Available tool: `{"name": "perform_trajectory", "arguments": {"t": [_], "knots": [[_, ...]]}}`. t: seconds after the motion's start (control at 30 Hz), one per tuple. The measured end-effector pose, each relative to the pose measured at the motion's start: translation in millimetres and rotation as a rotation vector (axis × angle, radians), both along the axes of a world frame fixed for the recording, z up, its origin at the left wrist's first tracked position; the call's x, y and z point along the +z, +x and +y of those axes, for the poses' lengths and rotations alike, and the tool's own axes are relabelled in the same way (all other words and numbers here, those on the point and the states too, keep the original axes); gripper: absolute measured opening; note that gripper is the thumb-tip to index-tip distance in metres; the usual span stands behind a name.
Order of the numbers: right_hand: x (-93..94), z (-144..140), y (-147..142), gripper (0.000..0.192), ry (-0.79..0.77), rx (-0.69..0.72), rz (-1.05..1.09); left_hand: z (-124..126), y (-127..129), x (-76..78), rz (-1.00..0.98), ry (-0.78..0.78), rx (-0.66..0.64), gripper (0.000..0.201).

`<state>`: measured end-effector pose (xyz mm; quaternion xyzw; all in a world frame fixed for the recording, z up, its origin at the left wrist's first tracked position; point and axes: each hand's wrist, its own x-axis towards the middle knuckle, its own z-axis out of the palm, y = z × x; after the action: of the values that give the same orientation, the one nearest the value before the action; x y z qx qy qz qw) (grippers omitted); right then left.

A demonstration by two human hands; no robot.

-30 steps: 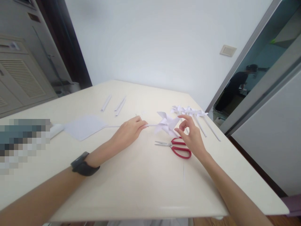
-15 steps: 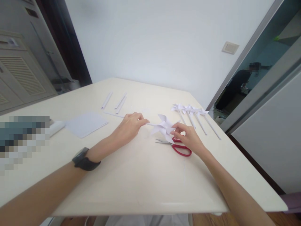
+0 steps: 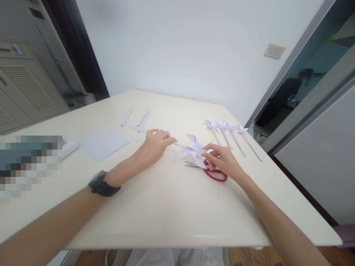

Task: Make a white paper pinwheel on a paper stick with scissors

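Looking like a room in a home or small office: plain white wall carrying a wall switch plate (image 3: 274,51), cream bench (image 3: 166,207) standing near a louvred cabinet (image 3: 24,92), glass sliding door (image 3: 302,77) opening at right, wood floor showing below the bench edge.

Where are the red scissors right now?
The red scissors lie on the table, right of centre in the head view, partly under the right hand and just below the paper pinwheel.

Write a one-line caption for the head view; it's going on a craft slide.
Left hand holds a white paper pinwheel by its stick while the right hand pinches a blade, above red scissors.
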<state>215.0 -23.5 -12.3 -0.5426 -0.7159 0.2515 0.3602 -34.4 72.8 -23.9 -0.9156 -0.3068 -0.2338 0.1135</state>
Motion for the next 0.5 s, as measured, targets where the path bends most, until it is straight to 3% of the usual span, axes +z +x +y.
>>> {"name": "perform_trajectory", "arguments": {"t": [0.5], "knots": [[-1.4, -0.5, -3.7, 0.012, 0.003, 0.006, -0.062, -4.1, 3.8, -2.0, 0.021, -0.009, 0.027, 0.044]]}}
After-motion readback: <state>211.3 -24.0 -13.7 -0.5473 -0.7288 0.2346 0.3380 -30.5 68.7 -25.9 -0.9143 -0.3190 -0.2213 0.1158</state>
